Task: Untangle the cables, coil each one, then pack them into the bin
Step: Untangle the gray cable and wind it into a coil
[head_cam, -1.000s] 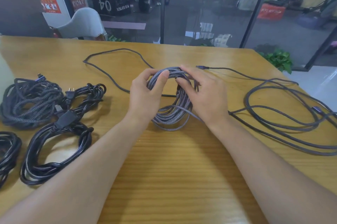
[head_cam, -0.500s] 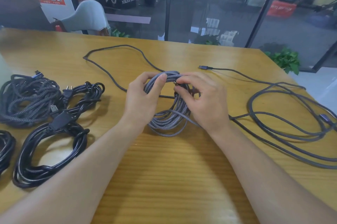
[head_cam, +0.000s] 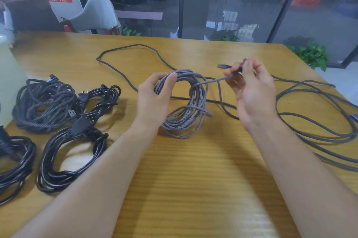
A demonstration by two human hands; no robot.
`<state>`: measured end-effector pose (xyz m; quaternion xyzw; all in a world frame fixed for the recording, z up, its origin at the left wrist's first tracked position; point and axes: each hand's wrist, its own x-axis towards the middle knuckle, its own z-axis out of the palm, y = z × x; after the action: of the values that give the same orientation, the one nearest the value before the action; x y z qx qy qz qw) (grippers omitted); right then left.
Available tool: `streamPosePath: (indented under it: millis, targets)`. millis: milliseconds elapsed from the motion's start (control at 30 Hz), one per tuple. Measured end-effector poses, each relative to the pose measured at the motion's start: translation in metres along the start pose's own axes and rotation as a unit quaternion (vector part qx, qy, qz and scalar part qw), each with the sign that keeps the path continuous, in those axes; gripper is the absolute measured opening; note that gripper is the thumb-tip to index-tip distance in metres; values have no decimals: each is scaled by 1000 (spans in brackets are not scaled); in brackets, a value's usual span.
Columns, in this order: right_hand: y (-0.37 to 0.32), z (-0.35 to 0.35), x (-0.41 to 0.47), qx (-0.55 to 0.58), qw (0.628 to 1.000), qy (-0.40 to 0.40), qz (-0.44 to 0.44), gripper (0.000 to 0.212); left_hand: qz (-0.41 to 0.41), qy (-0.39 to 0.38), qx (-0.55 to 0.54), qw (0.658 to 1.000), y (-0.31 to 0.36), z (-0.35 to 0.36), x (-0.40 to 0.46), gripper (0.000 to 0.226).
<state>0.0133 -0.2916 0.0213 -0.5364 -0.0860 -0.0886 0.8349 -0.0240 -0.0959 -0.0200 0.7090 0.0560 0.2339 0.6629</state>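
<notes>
Left hand (head_cam: pixel 155 98) clamps the braided grey coil (head_cam: pixel 184 102) at its ten o'clock edge, grip wrapped round the bundled loops so they can't spring apart; the coil sits mid-worktop (head_cam: pixel 193 179). Right hand (head_cam: pixel 249 90) pinches the tail end (head_cam: pixel 213 81) out at two o'clock, probably to wrap it round the loops, though blur hides the tip. Half a second ago that hand was tucked against the coil; now it's drawn away.

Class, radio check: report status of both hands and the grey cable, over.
Left hand grips grey braided coil. Right hand pinches its free end, pulled out to the right. Loose dark cable lies uncoiled beside. Bin not seen.
</notes>
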Motion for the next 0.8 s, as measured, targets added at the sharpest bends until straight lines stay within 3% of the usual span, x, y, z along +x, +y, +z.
streamPosePath:
  millis: [67,133,200,300,400,467,567,700,800]
  targets:
    - [-1,-6,3,100,992,15,73,10,-1,-7,-7,1000,-1,7,-4,16]
    - [2,-6,1,105,990,-15,95,24,-5,-1,-19,1000,-2,10,-5,16]
    - [10,-1,-5,40,993,-62,89,37,-13,16,-31,999,-6,6,-2,16]
    - [18,4,-9,-157,981,-109,17,32,1,23,-28,999,-9,2,2,16]
    - [17,1,-8,-283,943,-155,-77,15,45,14,15,999,-6,4,-1,15]
    - [13,-5,-7,-342,913,-189,-116,16,54,11,37,998,-4,7,-2,16]
    - [12,-17,-4,-404,881,-214,-121,21,53,12,44,998,-3,7,-1,16]
    - [9,-22,-5,-480,832,-246,-128,9,52,15,42,998,-3,5,-3,15]
    - [1,-16,-9,-545,775,-294,-122,4,45,19,50,998,-3,3,-3,16]
